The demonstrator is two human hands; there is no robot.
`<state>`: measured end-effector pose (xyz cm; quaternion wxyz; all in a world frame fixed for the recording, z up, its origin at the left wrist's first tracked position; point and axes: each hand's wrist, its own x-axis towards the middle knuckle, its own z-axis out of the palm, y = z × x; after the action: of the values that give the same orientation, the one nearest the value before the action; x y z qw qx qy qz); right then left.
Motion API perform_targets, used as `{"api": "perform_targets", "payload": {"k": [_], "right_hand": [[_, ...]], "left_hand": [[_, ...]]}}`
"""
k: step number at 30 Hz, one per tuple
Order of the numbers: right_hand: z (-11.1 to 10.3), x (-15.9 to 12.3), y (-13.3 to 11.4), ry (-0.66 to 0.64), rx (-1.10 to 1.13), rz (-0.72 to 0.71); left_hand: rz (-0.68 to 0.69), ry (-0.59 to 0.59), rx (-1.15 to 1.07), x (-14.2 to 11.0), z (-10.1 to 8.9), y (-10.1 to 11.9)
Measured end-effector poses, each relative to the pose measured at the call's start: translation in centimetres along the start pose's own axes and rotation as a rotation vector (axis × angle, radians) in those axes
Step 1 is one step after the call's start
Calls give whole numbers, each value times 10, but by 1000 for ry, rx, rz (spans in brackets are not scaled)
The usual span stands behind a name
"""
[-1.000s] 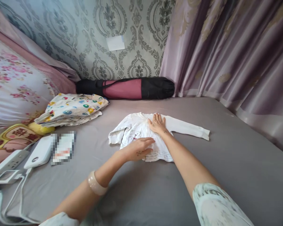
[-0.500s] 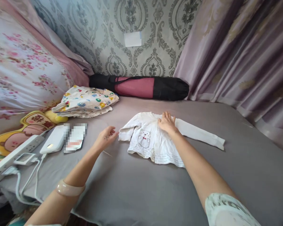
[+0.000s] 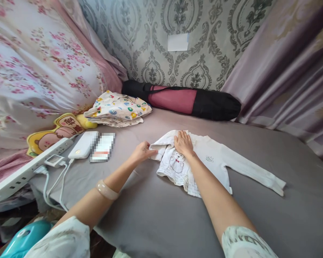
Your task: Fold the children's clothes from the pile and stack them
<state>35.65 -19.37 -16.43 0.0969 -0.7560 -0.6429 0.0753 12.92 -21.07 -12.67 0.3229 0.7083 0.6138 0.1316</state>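
Note:
A small white long-sleeved shirt (image 3: 212, 161) with a bear print lies flat on the grey bed sheet (image 3: 164, 215). My right hand (image 3: 182, 143) rests flat on the shirt near its collar, fingers stretched out. My left hand (image 3: 143, 151) pinches the cuff of the shirt's left sleeve, which is folded in toward the body. The other sleeve stretches out to the right.
A folded patterned cloth (image 3: 118, 109) lies at the back left, a rolled mat in a black bag (image 3: 188, 102) along the wall. A power bank (image 3: 83, 145), a blurred card (image 3: 102, 152), a power strip (image 3: 29, 168) with cables and a cartoon cushion (image 3: 54, 132) sit at left. Curtains hang right.
My left hand left the shirt's front, went to the left sleeve cuff and took hold of it, drawing it inward. My right hand shifted slightly left on the shirt. The camera turned left.

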Motion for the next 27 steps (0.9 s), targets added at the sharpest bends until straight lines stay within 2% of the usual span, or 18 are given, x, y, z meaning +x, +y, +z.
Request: {"api": "perform_targets", "payload": {"k": [5,7,9,12,13,15,20,24,26,27], "right_hand": [[5,1,1,28,6,-2],[6,1,2,34,16,-2],[5,1,2,44,23,-4],[5,0,1,51,21,-12],[4,0,1,48,17,-13],[4,-1,1,42,4,-16],[5,-2,1,49,-24,-26],[7,-1,2,53,-35,-25],[8,0,2,61,-34,-29],[8,0,3,65,-33,-31]], "left_hand": [[35,-53,0,9,-1,6],[100,-14,65,12,-7,9],[207,121,199,16,-15,11],[365,396,482,23,-25,8],[403,462,569,25,-28,6],[456,522,692,31,-30,-1],[545,386,763,39,-27,-25],[572,230,673,33,-30,-39],[513,175,560,34,-35,-41],[444,185,495,36,-39,-42]]}}
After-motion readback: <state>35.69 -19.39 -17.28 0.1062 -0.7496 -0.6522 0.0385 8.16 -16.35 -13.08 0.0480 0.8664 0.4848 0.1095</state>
